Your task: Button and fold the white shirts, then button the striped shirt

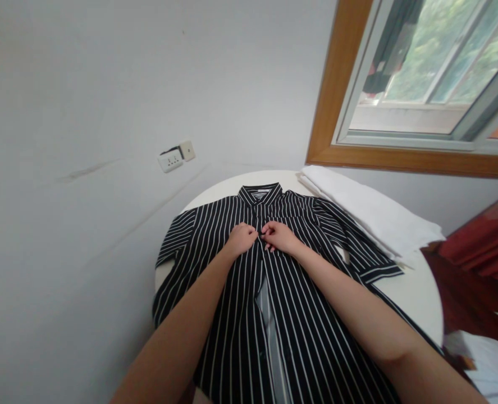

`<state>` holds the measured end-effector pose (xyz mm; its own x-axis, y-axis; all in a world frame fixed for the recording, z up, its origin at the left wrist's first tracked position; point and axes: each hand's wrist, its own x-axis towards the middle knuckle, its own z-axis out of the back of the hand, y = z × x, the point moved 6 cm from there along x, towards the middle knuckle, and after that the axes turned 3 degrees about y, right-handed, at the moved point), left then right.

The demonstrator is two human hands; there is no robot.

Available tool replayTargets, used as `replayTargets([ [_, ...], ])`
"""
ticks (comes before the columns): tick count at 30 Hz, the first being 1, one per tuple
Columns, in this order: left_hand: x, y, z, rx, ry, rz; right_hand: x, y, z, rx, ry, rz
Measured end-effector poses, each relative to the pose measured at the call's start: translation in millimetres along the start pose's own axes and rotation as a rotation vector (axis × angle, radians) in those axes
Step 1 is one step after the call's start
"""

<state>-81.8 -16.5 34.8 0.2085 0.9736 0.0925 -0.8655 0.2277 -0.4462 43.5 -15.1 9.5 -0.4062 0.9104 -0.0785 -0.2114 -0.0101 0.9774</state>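
A black shirt with thin white stripes (299,336) lies front up on a round white table (417,292), collar at the far side. My left hand (241,238) and my right hand (279,236) meet on the shirt's front placket just below the collar. Both hands are closed, their fingers pinching the two front edges together at the chest. Lower down the placket gapes open and shows a grey inner strip (268,314). Short sleeves spread out to either side.
A folded white cloth (370,216) lies on the table's far right, beside the shirt. A wall socket (176,156) sits on the white wall behind. A wood-framed window (421,84) is at upper right. Red fabric (480,264) lies to the right of the table.
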Motion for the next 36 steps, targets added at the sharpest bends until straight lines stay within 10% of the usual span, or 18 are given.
replayTargets([
  [36,-3.4,-5.4,4.1,-0.011,-0.004,-0.106,-3.0,3.5,5.4,0.012,-0.040,-0.027],
])
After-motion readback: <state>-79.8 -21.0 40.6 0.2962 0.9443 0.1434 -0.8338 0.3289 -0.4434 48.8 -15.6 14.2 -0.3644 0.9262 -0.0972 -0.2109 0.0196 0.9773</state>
